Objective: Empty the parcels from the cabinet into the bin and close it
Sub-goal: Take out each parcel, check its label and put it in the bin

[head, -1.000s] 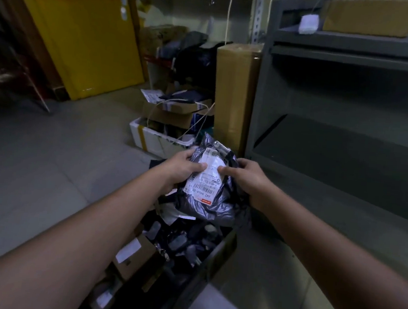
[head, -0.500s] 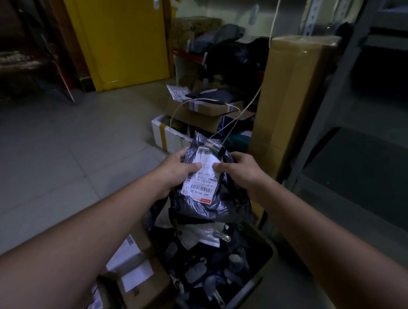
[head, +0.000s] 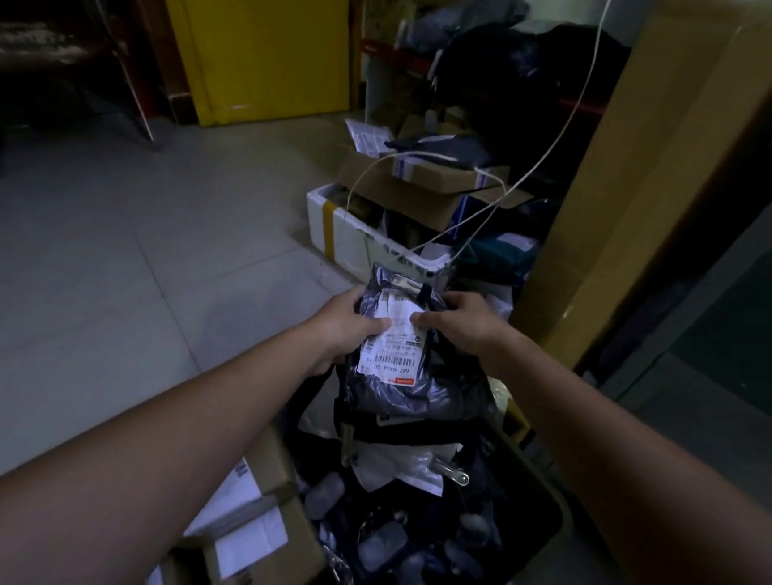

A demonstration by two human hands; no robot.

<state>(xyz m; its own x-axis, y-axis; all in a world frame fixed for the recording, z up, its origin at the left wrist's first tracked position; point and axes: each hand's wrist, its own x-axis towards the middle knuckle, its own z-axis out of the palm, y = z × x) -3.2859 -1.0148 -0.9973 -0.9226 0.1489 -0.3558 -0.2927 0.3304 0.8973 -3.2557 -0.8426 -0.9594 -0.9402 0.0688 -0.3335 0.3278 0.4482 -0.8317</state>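
Above the far end of the dark open bin (head: 541,474), the crinkled grey-black plastic mailer parcel (head: 417,388) hangs between both hands, much as half a second ago. The view has swung left and down since then, so more of the bin shows and the grey metal cabinet (head: 747,300), which filled the right half a second ago, is now a dim strip at the right edge. The left hand (head: 348,331) grips the parcel's left edge and the right hand (head: 458,322) its upper right edge, both thumbs pressed close together on the white shipping label (head: 390,355); the fingers behind the plastic are hidden. The bin's near end is cut off by the frame, and its load of dark wrapped packets and a white bag is too murky to sort out. The label carries a barcode, a red strip at one corner and, turned upside down, characters that look like "642 H468 00"; the smaller print is unreadable. Brown cardboard boxes with white labels (head: 260,538) sit just beside the bin on the left.
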